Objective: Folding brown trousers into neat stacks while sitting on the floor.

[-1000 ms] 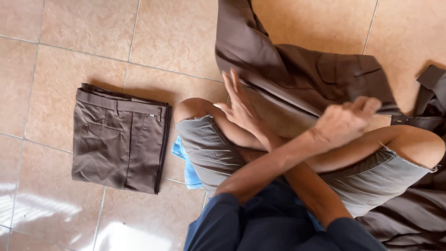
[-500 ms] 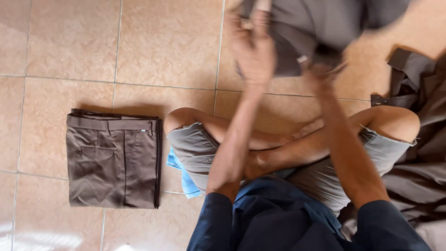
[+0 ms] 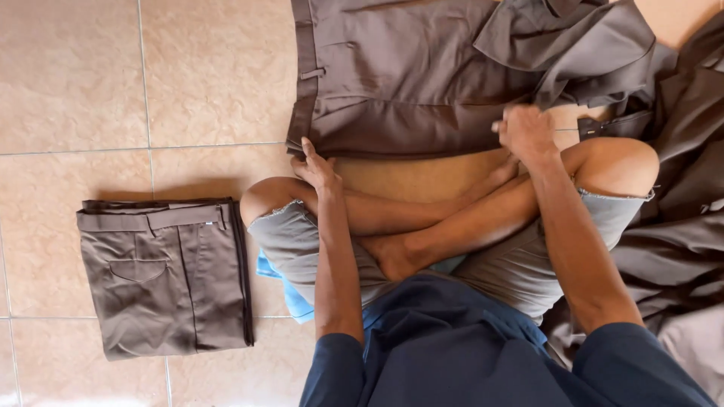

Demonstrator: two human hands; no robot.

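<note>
Brown trousers spread flat on the tile

Brown trousers (image 3: 407, 75) lie on the tiled floor (image 3: 211, 83) ahead of our crossed legs, waistband to our left, long axis running left to right. Our left hand (image 3: 315, 167) presses flat and released on the near hem; our right hand (image 3: 526, 132) is clenched on the fabric. Folded trousers (image 3: 162, 275) rest well apart.

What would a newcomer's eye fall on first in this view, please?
Probably the brown trousers spread on the tiled floor ahead of the crossed legs, with the left hand at their waistband corner and the right hand on their near edge. Next, the folded brown trousers lying apart on the left.
</note>
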